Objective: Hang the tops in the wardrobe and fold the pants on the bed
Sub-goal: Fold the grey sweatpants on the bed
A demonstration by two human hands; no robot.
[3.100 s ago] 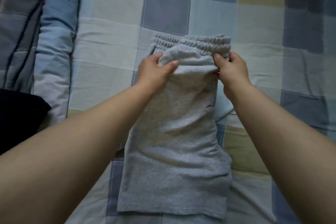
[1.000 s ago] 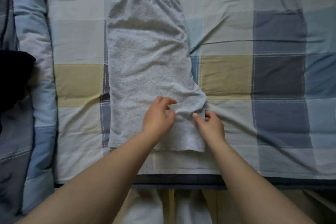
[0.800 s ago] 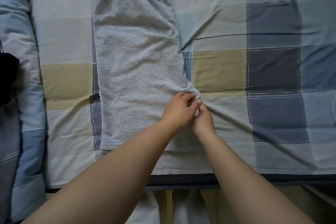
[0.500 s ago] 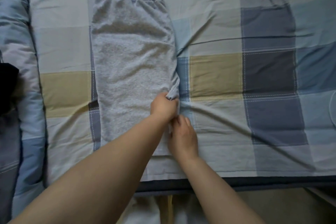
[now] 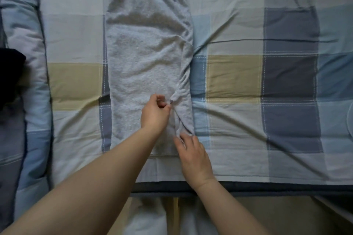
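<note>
Grey sweatpants (image 5: 145, 59) lie lengthwise on the checked bed sheet (image 5: 235, 74), elastic waistband at the far end, folded into a long strip. The crotch flap on their right side is turned inward over the strip. My left hand (image 5: 155, 113) pinches the tip of that flap near the lower middle of the pants. Just below and to the right, my right hand (image 5: 193, 155) rests with its fingers on the pants' lower right edge.
A rolled blue and grey quilt (image 5: 21, 66) runs along the left side of the bed, with a dark garment (image 5: 9, 74) lying on it. The bed's front edge (image 5: 267, 187) crosses the lower part of the view, floor below it.
The sticking-out flap at the pants' right side has been folded inward, making the strip narrower. My left hand moved left with the flap tip; my right hand slid down to the lower edge.
</note>
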